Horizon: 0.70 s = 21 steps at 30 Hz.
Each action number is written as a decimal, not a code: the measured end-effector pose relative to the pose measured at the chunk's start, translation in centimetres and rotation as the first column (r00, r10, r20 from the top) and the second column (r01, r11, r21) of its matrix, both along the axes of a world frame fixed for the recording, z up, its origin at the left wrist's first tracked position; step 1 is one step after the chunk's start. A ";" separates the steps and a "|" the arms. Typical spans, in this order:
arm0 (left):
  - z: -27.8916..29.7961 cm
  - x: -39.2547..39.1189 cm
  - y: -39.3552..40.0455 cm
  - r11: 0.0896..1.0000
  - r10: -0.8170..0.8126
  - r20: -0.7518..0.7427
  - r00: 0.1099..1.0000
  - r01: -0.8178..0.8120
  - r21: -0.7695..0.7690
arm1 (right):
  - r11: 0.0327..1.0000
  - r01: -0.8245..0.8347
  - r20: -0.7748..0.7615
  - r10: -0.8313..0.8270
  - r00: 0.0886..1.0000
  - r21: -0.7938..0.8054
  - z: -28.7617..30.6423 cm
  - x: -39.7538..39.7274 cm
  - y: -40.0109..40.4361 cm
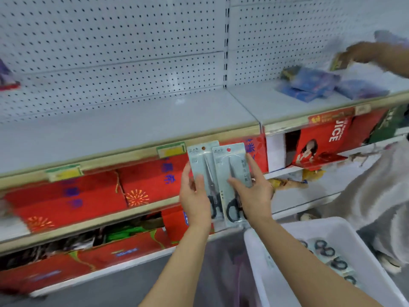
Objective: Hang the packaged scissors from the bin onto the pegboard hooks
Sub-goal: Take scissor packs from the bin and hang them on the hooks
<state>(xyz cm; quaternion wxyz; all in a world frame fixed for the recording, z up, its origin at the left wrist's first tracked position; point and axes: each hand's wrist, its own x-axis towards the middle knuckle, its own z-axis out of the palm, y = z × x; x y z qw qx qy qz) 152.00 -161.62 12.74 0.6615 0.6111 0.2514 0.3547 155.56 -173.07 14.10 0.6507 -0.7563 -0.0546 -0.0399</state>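
I hold two packs of black-handled scissors upright, side by side, in front of the shelf edge. My left hand (pixel 194 196) grips the left scissors pack (pixel 204 160), and my right hand (pixel 254 187) grips the right scissors pack (pixel 232 165), which overlaps the left one. Each grey card has a hang hole at its top. The white bin (pixel 265 258) stands at the lower right with several more scissors packs (pixel 329 253) lying in it. The white pegboard (pixel 115 52) rises behind the shelf above my hands; no hooks show on it.
A grey shelf (pixel 137 127) runs below the pegboard. Red boxes (pixel 66 196) fill the lower shelves. At the right another person's hand (pixel 367 54) reaches over blue and purple packets (pixel 314 83), and their grey clothing (pixel 380 185) stands beside the bin.
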 end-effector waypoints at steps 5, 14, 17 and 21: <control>6.9 -2.5 6.8 0.986 0.101 0.077 0.992 -0.110 0.125 | 0.999 -0.010 0.080 0.006 0.997 0.046 6.9 -2.4 7.3; 16.9 -2.9 12.3 0.965 0.218 0.212 0.953 -0.242 0.097 | 0.989 -0.075 0.185 0.051 0.981 0.124 16.7 -3.3 13.3; 19.9 -2.4 13.1 0.950 0.228 0.252 0.941 -0.271 0.155 | 0.987 -0.077 0.207 0.046 0.977 0.142 19.6 -2.5 14.3; 23.1 -1.3 14.0 0.950 0.205 0.294 0.934 -0.262 0.172 | 0.975 -0.116 0.239 0.069 0.969 0.189 22.7 -1.3 15.4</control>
